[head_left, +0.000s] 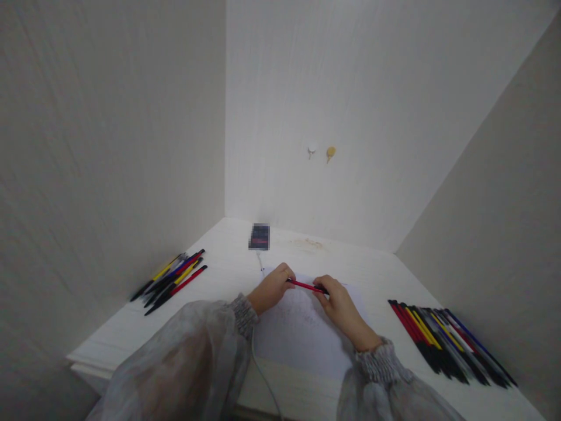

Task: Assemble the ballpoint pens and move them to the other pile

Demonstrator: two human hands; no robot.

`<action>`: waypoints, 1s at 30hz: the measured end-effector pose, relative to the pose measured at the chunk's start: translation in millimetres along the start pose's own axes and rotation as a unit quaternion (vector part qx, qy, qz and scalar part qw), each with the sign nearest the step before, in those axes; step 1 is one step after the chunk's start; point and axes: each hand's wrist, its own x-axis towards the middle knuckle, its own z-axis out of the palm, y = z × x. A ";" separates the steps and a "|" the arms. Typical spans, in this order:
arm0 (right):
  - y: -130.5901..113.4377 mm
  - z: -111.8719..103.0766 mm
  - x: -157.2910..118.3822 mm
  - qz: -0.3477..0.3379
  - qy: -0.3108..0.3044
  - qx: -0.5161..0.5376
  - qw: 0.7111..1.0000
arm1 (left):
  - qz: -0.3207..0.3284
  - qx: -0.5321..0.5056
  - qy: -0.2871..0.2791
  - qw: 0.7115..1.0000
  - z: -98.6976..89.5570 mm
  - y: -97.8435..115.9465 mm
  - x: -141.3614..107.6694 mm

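A red pen with black ends (304,285) is held level above a white sheet of paper (302,333). My left hand (277,285) pinches its left end between thumb and fingers. Around the black right end are the closed fingers of my right hand (335,298). The pen's red middle shows between the two hands. Both wrists have grey knitted cuffs with sheer sleeves.
Several mixed-colour pens (173,280) lie in a loose pile at the left. Another row of several pens (451,342) lies at the right. A dark, pixelated object (259,237) stands at the back, with a cable (263,374) running forward. Walls enclose the white table (228,266).
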 end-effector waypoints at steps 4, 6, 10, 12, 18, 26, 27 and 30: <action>-3.1 1.3 1.9 0.077 -0.013 0.089 0.993 | -0.016 -0.008 0.003 1.000 2.0 -1.1 -0.4; -3.1 2.4 2.6 0.116 -0.036 0.119 0.986 | -0.036 -0.009 0.005 0.999 2.0 0.4 0.1; -0.4 2.3 2.1 0.106 -0.007 0.138 0.985 | -0.067 -0.024 0.005 0.997 0.0 5.3 1.5; 0.6 0.7 1.7 0.083 0.001 0.129 0.988 | -0.080 -0.029 0.006 0.996 -0.9 7.4 1.9; 3.0 0.1 2.5 0.136 -0.065 0.109 0.983 | -0.087 -0.039 0.000 0.995 -0.9 8.5 1.6; 5.4 1.4 1.9 0.063 0.031 0.144 0.987 | -0.105 -0.039 0.014 0.994 -2.0 7.4 3.0; 5.2 1.5 1.8 0.082 0.024 0.150 0.985 | -0.105 -0.040 0.013 0.994 -1.9 7.3 2.8; 4.2 2.2 1.8 0.137 -0.005 0.169 0.976 | -0.089 -0.043 0.013 0.995 -1.1 6.4 2.1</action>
